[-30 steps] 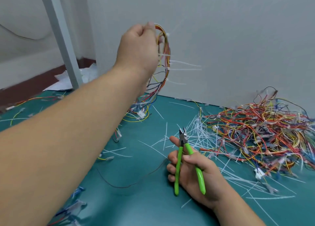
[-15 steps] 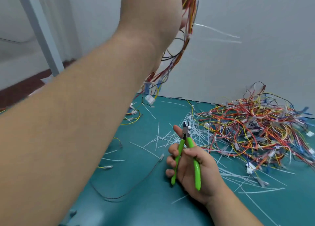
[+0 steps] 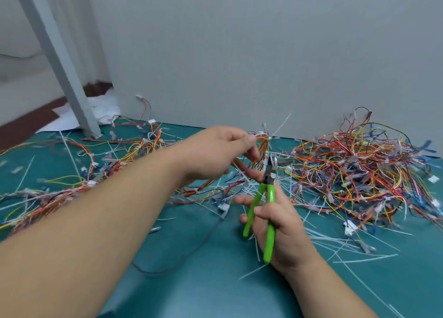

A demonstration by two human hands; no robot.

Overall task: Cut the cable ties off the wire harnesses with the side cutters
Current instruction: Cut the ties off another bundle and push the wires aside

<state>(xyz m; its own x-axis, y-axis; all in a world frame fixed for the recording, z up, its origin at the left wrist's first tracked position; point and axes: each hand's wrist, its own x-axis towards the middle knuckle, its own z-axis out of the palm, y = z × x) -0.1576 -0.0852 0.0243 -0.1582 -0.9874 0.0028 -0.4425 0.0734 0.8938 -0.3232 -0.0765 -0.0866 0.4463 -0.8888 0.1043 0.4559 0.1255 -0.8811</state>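
My left hand grips a bundled wire harness of orange, yellow and red wires just above the green mat. White cable ties stick out of the bundle near my fingers. My right hand holds green-handled side cutters, jaws pointing up. The jaws sit right against the bundle beside my left fingers. Whether they bite a tie is hidden by blur.
A big tangle of coloured harnesses lies at the right. More harnesses trail across the left of the green mat. Cut white ties litter the mat. A grey wall stands behind, a grey post at far left.
My left hand came down from high in the air to just above the mat, with the harness. The right hand lifted the cutters up to the bundle.
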